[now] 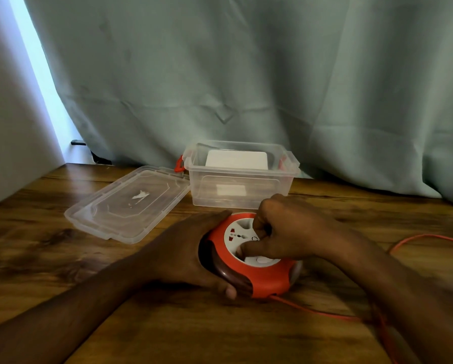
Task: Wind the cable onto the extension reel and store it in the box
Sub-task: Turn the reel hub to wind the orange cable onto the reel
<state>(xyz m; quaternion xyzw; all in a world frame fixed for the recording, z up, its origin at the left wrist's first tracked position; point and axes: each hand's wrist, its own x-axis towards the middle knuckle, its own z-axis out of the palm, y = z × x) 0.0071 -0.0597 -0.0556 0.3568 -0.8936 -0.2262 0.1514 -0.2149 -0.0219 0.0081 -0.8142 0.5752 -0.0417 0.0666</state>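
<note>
The left hand (186, 254) grips the orange extension reel (249, 254) at the table's six o'clock; the right hand (285, 229) pinches its white hub. The loose cable (325, 312), trailing toward four o'clock, could snag and jam while winding, I judge. The open box (242, 177) waits at twelve.

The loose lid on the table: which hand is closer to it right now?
Left. The left hand grips the reel's left side, just below the lid; the right hand is on the reel's white centre, farther right.

The reel (249, 254) is glossy orange and white plastic. The box (240, 177) and lid (127, 203) are clear, smooth plastic on a matt, grained wood tabletop (62, 261); behind hangs soft cloth curtain (246, 74).
</note>
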